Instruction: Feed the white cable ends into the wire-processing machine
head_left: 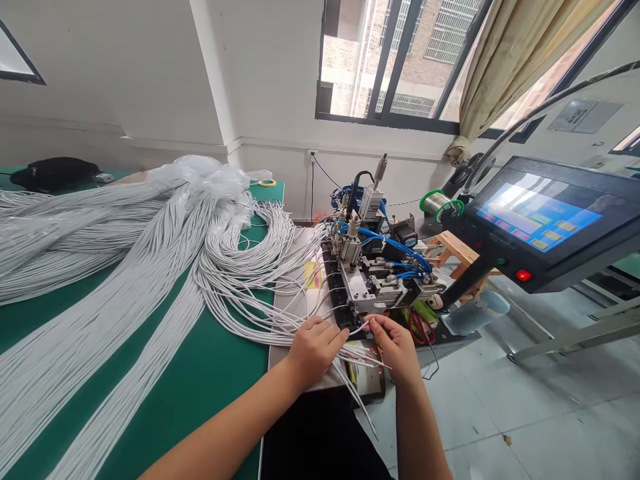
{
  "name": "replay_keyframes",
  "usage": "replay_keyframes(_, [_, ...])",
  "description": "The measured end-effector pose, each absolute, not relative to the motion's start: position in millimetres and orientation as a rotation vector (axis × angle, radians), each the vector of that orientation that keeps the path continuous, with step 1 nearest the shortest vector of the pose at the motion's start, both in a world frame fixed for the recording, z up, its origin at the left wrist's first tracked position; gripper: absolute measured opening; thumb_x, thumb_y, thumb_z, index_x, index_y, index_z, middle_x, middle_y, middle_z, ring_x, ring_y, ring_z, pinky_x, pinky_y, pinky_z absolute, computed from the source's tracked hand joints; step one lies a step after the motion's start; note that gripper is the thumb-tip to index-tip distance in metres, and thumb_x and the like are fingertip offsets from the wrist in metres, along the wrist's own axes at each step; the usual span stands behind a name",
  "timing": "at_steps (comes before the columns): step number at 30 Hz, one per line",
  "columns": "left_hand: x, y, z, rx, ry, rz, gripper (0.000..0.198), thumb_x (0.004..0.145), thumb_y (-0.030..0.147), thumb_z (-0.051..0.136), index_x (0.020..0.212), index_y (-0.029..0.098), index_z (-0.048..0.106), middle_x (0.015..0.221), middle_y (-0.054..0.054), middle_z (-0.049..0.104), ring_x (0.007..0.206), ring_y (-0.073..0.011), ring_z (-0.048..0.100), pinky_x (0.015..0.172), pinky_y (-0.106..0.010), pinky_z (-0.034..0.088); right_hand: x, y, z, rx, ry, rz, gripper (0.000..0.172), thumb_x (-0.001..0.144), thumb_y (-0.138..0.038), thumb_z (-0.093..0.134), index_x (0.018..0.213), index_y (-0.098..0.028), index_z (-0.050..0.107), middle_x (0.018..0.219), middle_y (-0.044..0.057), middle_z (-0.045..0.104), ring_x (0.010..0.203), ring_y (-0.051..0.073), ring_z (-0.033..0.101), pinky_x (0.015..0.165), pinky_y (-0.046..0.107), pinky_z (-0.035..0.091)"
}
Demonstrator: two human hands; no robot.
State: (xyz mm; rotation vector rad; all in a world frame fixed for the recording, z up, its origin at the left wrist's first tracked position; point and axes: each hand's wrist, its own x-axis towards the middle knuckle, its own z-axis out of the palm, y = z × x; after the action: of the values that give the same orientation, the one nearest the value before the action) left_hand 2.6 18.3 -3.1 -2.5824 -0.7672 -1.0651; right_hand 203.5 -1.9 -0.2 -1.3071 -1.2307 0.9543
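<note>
Both hands (pixel 316 348) grip a white cable (pixel 358 329) beside a green tabletop (pixel 215 393), facing a white wall (pixel 275 80) and window (pixel 350 63).

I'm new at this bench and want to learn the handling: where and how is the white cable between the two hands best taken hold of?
Probably near the right hand, from the right, with a thumb-and-forefinger pinch: the white cable is thin and looks flexible, while the left hand and looped bundle crowd its left and the machine stands just beyond.
</note>
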Motion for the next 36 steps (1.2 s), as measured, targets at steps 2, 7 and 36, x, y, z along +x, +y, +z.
replay_keyframes(2, [3.1, 18.7, -3.7, -2.582, -0.796, -1.054, 0.027, 0.093, 0.013, 0.035, 0.101, 0.016, 0.061, 0.075, -0.002, 0.064, 0.071, -0.0145, 0.059, 0.072, -0.031, 0.038, 205.9, -2.5, -1.5, -1.291, -1.185, 1.071, 0.036, 0.079, -0.048, 0.066, 0.093, -0.016, 0.071, 0.078, 0.007, 0.068, 0.069, 0.019, 0.060, 0.060, 0.027, 0.045])
replay_keyframes(7, [3.6, 19.4, -2.7, -2.637, -0.870, -0.922, 0.027, 0.089, 0.011, 0.040, 0.104, 0.019, 0.060, 0.077, -0.002, 0.063, 0.073, -0.0155, 0.058, 0.075, -0.033, 0.037, 214.3, -3.7, -0.2, -1.286, -1.130, 1.257, 0.042, 0.071, -0.052, 0.072, 0.090, -0.014, 0.072, 0.075, 0.007, 0.069, 0.056, 0.015, 0.056, 0.050, 0.024, 0.039])
replay_keyframes(36, [9.4, 18.8, 2.1, -2.743, -1.101, -0.614, 0.046, 0.075, 0.007, 0.049, 0.116, 0.025, 0.057, 0.088, -0.004, 0.061, 0.084, -0.0204, 0.054, 0.088, -0.040, 0.032, 219.0, 13.4, -21.8, -1.409, -1.557, 0.726, 0.033, 0.087, -0.045, 0.050, 0.070, -0.018, 0.057, 0.063, -0.001, 0.052, 0.061, 0.014, 0.045, 0.057, 0.023, 0.036])
